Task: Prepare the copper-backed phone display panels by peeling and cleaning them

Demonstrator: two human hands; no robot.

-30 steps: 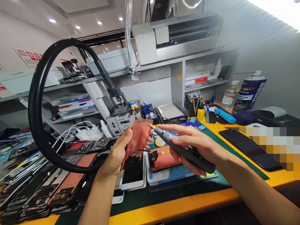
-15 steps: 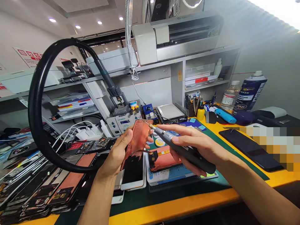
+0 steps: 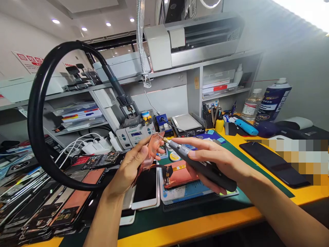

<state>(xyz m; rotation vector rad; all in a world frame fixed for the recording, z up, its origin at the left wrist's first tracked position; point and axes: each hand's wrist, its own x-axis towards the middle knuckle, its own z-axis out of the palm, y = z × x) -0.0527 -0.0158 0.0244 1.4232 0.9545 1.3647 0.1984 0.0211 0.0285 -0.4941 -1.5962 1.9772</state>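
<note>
Near the centre, my left hand (image 3: pixel 132 164) grips a thin copper-coloured phone panel (image 3: pixel 152 148) by its edges, tilted steeply. My right hand (image 3: pixel 218 159) is wrapped round a black and grey pen-like tool (image 3: pixel 199 166), whose brass tip is at the panel's upper right edge; whether it touches cannot be made out. Below the hands lies another copper-coloured phone part (image 3: pixel 177 178) with a yellow flex strip, on a blue and white box (image 3: pixel 180 196). A white-framed phone (image 3: pixel 145 188) lies just left of that box.
Opened phones (image 3: pixel 69 206) are stacked at the left, under a thick black hose (image 3: pixel 32 113). A station (image 3: pixel 135 136) stands behind. At the right are a black phone (image 3: pixel 275 164), a spray can (image 3: pixel 272 101) and a bottle (image 3: pixel 250 106).
My left hand has turned the copper-coloured panel, which now shows narrower and more edge-on. My right hand and the tool have hardly moved. The view has shifted slightly.
</note>
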